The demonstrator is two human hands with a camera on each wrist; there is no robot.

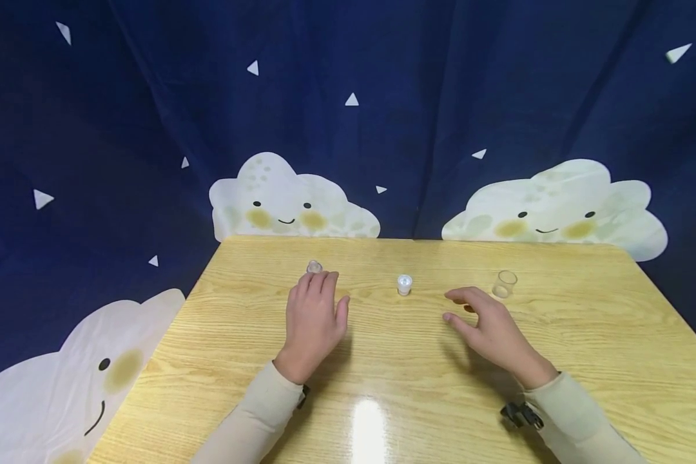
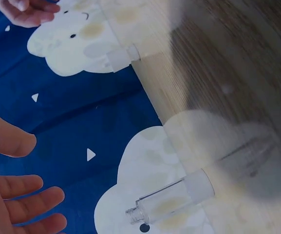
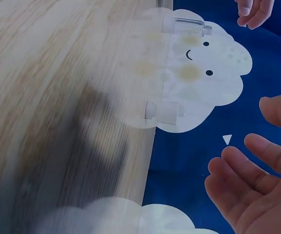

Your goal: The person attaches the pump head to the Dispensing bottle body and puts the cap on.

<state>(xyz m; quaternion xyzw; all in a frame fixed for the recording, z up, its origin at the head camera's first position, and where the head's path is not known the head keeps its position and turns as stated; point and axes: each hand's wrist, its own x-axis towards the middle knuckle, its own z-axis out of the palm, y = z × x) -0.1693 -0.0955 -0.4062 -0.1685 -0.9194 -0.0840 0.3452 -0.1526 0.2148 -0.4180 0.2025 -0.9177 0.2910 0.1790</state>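
Note:
A small clear bottle [image 1: 314, 266] with a bare threaded neck [image 2: 174, 197] stands near the table's far left. My left hand [image 1: 319, 290] lies palm down just in front of it, fingers straight and holding nothing; its fingers [image 2: 18, 200] show at the left wrist view's lower left. A small white cap piece [image 1: 404, 284] [image 3: 162, 111] stands mid-table between the hands. My right hand [image 1: 458, 309] hovers to the right of it, fingers loosely spread [image 3: 247, 180] and empty. Just beyond that hand stands a small clear cup [image 1: 505, 283].
The light wooden table [image 1: 417, 386] has its far edge close behind the three small items. A dark blue curtain [image 1: 348, 96] with white cloud faces hangs behind and to the left. Both sleeves are beige, with a black camera mount [image 1: 521, 414] at the right wrist.

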